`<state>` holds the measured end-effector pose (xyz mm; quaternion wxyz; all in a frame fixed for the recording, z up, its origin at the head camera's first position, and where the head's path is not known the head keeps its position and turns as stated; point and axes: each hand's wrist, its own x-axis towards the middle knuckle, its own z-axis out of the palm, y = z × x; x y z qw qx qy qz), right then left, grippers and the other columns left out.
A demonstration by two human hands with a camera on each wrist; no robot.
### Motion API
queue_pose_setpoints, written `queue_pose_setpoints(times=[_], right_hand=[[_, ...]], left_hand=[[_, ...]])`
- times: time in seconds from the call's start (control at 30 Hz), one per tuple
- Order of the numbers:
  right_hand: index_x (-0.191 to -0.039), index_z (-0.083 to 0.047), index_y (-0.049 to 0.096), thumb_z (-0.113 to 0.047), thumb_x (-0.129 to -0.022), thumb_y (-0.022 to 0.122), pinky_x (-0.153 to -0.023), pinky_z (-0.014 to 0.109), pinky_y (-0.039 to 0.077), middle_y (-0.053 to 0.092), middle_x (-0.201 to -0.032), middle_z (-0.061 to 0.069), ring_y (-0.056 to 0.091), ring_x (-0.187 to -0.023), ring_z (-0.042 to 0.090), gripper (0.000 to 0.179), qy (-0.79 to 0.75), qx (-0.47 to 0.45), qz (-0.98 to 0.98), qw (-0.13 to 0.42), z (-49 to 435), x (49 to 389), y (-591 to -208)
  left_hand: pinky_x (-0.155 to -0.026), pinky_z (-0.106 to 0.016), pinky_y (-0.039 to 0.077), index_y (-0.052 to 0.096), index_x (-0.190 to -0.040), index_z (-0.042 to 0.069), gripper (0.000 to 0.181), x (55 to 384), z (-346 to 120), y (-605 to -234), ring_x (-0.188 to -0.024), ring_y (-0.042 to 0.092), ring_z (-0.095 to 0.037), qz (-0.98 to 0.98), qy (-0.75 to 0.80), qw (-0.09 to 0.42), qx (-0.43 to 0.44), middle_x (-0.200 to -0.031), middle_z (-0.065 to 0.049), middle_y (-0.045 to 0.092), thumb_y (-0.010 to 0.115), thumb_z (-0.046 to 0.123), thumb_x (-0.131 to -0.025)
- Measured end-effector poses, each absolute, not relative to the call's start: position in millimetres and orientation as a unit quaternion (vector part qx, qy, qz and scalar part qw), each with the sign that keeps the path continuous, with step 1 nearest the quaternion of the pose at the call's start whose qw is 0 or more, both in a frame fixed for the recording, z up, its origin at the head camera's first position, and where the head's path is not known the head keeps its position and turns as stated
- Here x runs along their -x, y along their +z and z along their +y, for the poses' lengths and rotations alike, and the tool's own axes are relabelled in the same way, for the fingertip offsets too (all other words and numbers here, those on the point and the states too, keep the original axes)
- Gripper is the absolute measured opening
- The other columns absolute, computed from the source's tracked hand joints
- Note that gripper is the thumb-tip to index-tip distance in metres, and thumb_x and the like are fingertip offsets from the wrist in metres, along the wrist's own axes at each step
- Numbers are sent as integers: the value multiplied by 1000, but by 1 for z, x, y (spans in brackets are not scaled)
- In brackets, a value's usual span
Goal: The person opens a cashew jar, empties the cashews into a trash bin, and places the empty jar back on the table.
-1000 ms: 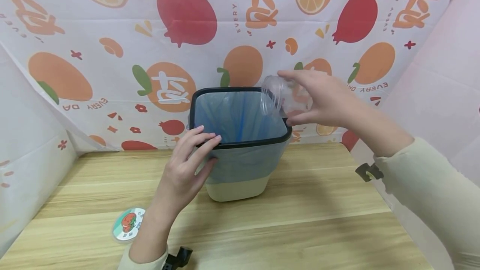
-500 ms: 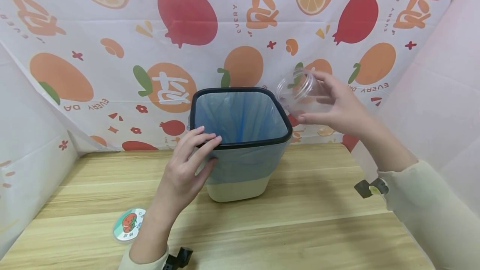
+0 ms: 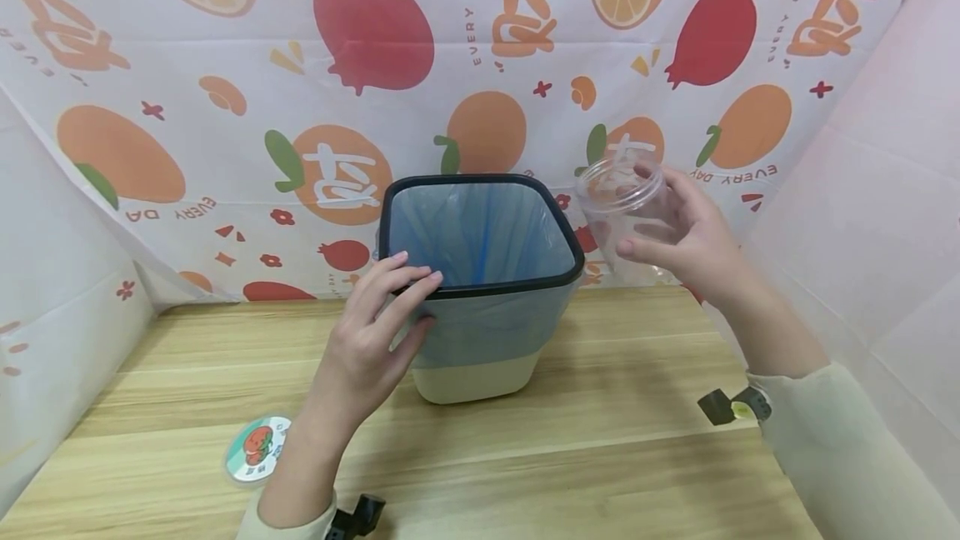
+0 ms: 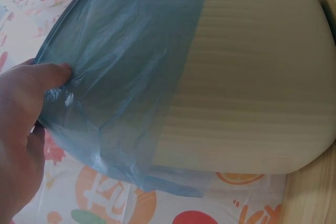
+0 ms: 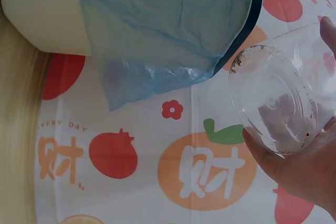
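Observation:
A trash can (image 3: 474, 378), cream with a black rim and a blue bag lining it, stands upright on the table. My left hand (image 3: 369, 330) grips its near left rim; the left wrist view shows the thumb (image 4: 56, 73) on the bag's outer side. To the right of the can, my right hand (image 3: 703, 244) holds a clear plastic jar (image 3: 621, 190) in the air, tilted slightly, its open mouth upward and without a lid. Dark specks cling around the jar's base (image 5: 275, 100) in the right wrist view. Blue bag folds cover the can's inside.
A round lid (image 3: 257, 450) with a tomato picture lies on the wooden table (image 3: 600, 457), left of my left forearm. Fruit-printed cloth (image 3: 465, 7) hangs close behind the can, and pale cloth (image 3: 885, 215) walls both sides.
Over the can's right rim, the jar was tipped mouth-left; my right hand has drawn it rightward and turned it nearly upright. My left hand stays on the rim.

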<state>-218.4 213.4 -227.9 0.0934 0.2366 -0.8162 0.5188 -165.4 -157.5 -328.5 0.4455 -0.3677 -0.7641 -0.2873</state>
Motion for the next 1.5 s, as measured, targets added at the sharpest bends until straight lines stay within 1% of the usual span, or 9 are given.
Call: queue_pose_setpoints(times=[0.13,0.27,0.4,0.53,0.77,0.87,1.23,1.37,1.5], right_hand=[[-151,-27,37,-3,-86,76,-96,23,52,48,-150,3,50,-134,23,79,548,-227,-800,89,219,215,-237],[-151,-21,35,3,-86,72,-97,21,52,46,-150,9,53,-130,24,78,586,-227,-773,84,225,212,-245],[-151,-18,35,6,-87,70,-94,23,54,48,-148,11,57,-125,26,77,618,-224,-749,82,228,210,-253],[-150,-17,35,9,-87,68,-94,26,55,51,-145,11,58,-124,26,76,640,-225,-730,84,230,209,-263],[-151,-13,34,14,-87,64,-100,30,52,52,-144,13,58,-126,23,76,668,-239,-699,88,233,209,-279],[-152,-12,33,13,-88,63,-102,32,51,52,-144,15,58,-127,24,75,676,-243,-689,92,236,208,-285],[-153,-11,29,9,-90,62,-101,28,51,48,-147,13,56,-128,25,74,697,-211,-680,88,243,205,-313],[-152,-10,29,7,-91,63,-101,28,51,52,-144,8,56,-128,24,72,700,-199,-679,93,245,204,-323],[-151,-10,30,8,-91,62,-102,29,51,54,-142,8,57,-127,23,71,705,-202,-673,99,248,205,-333]], left_hand=[[-119,-43,32,65,-131,7,66,165,-157,-328,-130,49,-41,-763,-287,447,368,-127,-16,61,83,-10,-70],[-119,-44,32,65,-130,6,65,165,-156,-328,-130,49,-41,-762,-287,448,369,-127,-16,61,83,-10,-70],[-119,-43,32,65,-130,6,64,165,-156,-329,-130,50,-42,-762,-285,450,368,-127,-16,61,83,-9,-71],[-119,-43,32,65,-130,7,64,165,-157,-329,-130,50,-42,-764,-283,449,366,-127,-16,61,83,-8,-71],[-119,-43,32,65,-130,6,64,165,-157,-330,-130,49,-41,-765,-284,449,365,-127,-16,61,83,-9,-70],[-119,-43,32,65,-130,6,64,165,-157,-330,-130,49,-41,-764,-284,450,366,-127,-17,61,83,-9,-70],[-119,-44,32,65,-130,6,64,166,-157,-329,-130,50,-41,-763,-281,452,368,-127,-17,61,83,-9,-71],[-119,-42,32,65,-130,6,64,166,-157,-329,-131,49,-41,-763,-284,450,367,-128,-17,61,83,-9,-71],[-119,-41,33,65,-130,6,63,166,-156,-330,-132,49,-40,-763,-288,448,365,-128,-16,61,83,-9,-71]])
